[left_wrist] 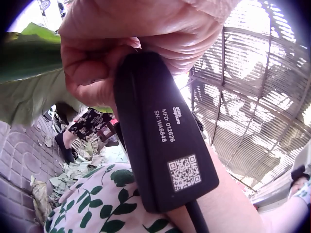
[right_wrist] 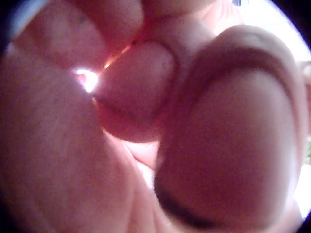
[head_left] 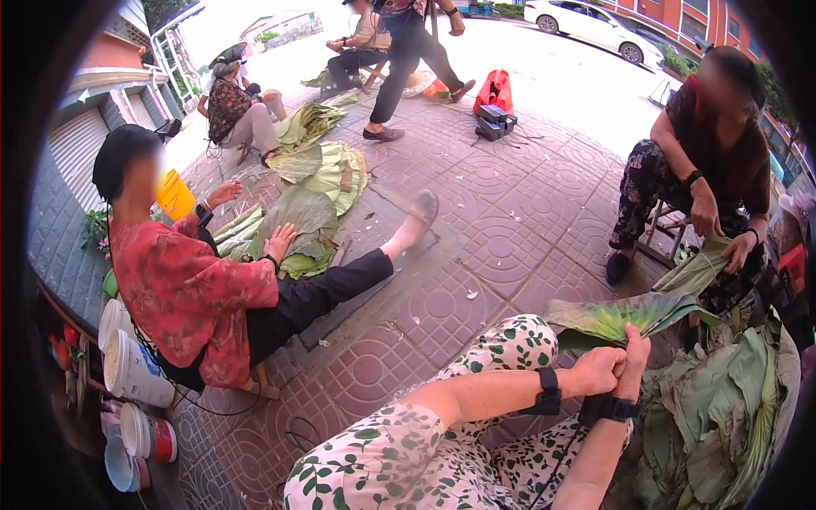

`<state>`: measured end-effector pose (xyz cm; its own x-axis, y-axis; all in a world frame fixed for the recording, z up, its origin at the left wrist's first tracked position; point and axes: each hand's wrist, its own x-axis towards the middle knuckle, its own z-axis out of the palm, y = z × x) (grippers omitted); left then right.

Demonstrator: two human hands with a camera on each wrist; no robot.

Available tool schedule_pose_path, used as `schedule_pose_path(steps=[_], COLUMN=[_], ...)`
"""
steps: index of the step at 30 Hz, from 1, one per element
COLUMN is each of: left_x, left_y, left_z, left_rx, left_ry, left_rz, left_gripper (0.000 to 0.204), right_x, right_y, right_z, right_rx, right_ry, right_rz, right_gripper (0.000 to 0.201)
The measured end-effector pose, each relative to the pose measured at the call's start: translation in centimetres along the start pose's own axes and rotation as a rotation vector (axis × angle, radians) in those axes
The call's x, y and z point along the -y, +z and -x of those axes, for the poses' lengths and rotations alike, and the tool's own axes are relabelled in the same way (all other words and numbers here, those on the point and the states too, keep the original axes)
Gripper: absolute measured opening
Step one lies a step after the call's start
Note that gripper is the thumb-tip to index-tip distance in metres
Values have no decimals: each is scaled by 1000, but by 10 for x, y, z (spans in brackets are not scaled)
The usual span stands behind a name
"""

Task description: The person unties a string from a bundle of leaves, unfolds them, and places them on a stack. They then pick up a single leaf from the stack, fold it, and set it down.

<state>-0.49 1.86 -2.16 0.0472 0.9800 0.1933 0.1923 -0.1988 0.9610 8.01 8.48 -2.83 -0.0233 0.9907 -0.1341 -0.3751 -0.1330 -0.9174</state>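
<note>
A large green-and-brown lotus leaf (head_left: 625, 316) with veins fanning out lies across the wearer's knee; its edge also shows in the left wrist view (left_wrist: 29, 58). My right hand (head_left: 633, 361) grips the leaf at its near edge. Close against the right hand's base, my left hand (head_left: 595, 371) has its fingers curled in; I cannot tell what it holds. The left wrist view has those curled fingers (left_wrist: 92, 73) behind a black wrist camera (left_wrist: 165, 136). The right wrist view is filled by blurred, bent fingers (right_wrist: 228, 136), with no leaf showing there.
Stacked lotus leaves (head_left: 714, 425) lie at the right. A seated person (head_left: 714, 161) there handles another leaf. Left, a person in red (head_left: 187, 255) touches a leaf pile (head_left: 297, 221), near white buckets (head_left: 140, 370). One person walks past a red bag (head_left: 495, 92) on the paving.
</note>
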Motion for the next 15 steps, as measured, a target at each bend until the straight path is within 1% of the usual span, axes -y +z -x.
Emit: schedule_pose_path(steps=[3, 5, 8, 11, 15], left_x=[-3, -2, -7, -7, -5], left_y=[-2, -1, -2, -2, -2], left_z=[0, 0, 1, 1, 1], left_rx=[26, 18, 4, 14, 7], left_ry=[-27, -22, -38, -40, -29], left_rz=[2, 16, 10, 1, 13], left_gripper=[15, 15, 15, 15, 15], right_x=[-6, -6, -8, -1, -4], right_y=[-8, -9, -12, -4, -7], right_z=[-8, -9, -12, -3, -7], right_rx=[-10, 7, -1, -17, -5], right_ry=[3, -11, 4, 6, 8], right_rz=[27, 46, 42, 30, 24], right_gripper=[15, 19, 19, 19, 19])
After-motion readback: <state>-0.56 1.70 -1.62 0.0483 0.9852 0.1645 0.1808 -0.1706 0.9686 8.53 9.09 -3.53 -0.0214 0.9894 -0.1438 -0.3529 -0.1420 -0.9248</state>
